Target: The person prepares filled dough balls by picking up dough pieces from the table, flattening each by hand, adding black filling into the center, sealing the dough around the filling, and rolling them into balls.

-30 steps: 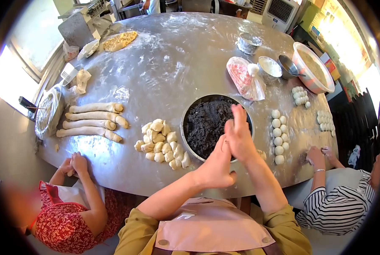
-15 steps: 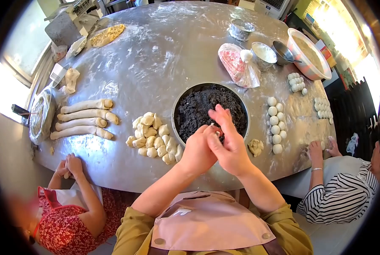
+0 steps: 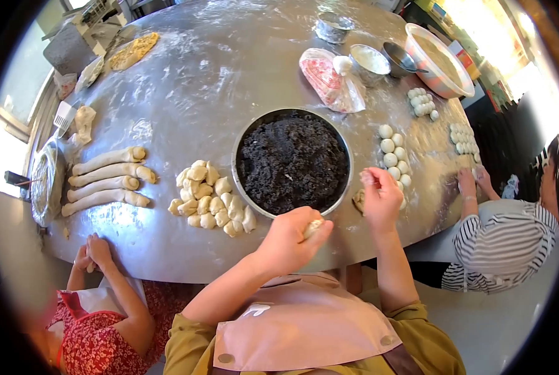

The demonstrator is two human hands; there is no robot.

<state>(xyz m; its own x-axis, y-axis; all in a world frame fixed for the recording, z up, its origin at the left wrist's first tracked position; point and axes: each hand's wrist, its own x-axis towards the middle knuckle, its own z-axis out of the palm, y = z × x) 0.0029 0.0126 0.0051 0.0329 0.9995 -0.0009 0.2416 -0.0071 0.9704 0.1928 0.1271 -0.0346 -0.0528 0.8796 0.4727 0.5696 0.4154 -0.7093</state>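
Note:
My left hand (image 3: 290, 240) is curled around a pale piece of dough (image 3: 312, 229), just in front of the bowl's near rim. To the right of the bowl, my right hand (image 3: 382, 201) is raised with its fingertips pinched together; whatever lies between them is too small to make out. Partly hidden behind that hand is a lump of dough (image 3: 358, 199) on the table. A round metal bowl (image 3: 237, 178) holds dark, crumbly filling (image 3: 292, 159). Left of it lies a cluster of cut dough pieces (image 3: 204, 195). Smooth white dough balls (image 3: 389, 146) stand in rows beyond my right hand.
Several dough ropes (image 3: 107, 181) lie on the left of the metal table (image 3: 210, 94). A red-and-white plastic bag (image 3: 329, 78), small bowls and a large basin (image 3: 442, 59) stand at the back right. Co-workers' hands (image 3: 95, 252) are at both sides.
My hands, together over the bowl before, have come apart. The left moved back toward me with dough in it; the right went rightward to the loose lump. The view shifted slightly.

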